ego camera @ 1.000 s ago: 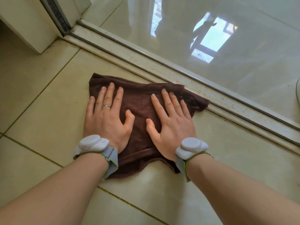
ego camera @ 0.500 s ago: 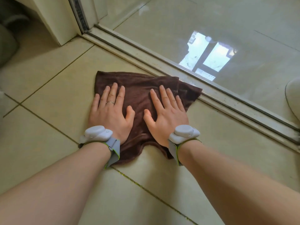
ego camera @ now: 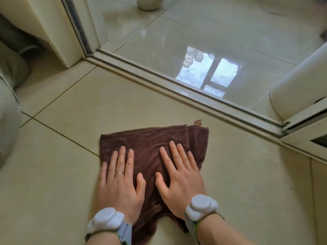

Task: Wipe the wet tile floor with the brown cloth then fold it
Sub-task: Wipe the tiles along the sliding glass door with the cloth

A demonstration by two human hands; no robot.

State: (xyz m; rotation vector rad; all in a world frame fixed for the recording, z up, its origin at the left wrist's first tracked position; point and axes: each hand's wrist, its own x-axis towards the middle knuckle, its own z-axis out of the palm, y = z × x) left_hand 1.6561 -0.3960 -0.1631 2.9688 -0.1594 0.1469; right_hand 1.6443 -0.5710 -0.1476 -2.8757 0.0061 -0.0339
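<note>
The brown cloth point(ego camera: 150, 144) lies spread flat on the beige tile floor point(ego camera: 70, 174), with a small tag at its far right corner. My left hand point(ego camera: 120, 181) presses flat on the cloth's left half, fingers straight and a ring on one finger. My right hand point(ego camera: 180, 175) presses flat on the right half, fingers spread. Both wrists carry grey bands. The cloth's near edge is partly hidden under my wrists.
A metal sliding-door track point(ego camera: 177, 87) runs diagonally beyond the cloth. Past it lies glossy floor with a window reflection point(ego camera: 208, 75). A white door frame point(ego camera: 304, 128) stands at right, a cream cabinet corner point(ego camera: 58, 32) at upper left, and a grey rounded object point(ego camera: 7, 121) at far left.
Both hands have slid the cloth back toward me, away from the door track. The cloth now lies smoother and more squared.
</note>
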